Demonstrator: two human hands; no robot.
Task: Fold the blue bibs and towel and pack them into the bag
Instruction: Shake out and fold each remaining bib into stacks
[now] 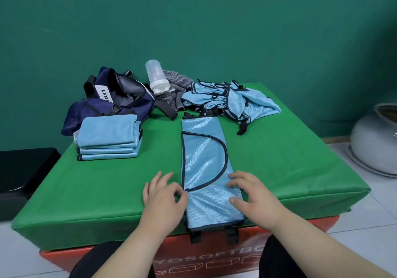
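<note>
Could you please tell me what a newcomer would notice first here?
The eye lands first on the long blue bib stretched down the middle of the green mat, the left hand at its left edge and the right hand resting on it. Next come the stack of folded bibs at left, in front of the navy bag, and the rumpled heap of unfolded bibs at the back right.

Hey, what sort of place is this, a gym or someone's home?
Likely a sports or training room, though not certain: a green padded mat on an orange soft box, a pile of blue mesh bibs, a navy duffel bag and a shaker bottle.
</note>
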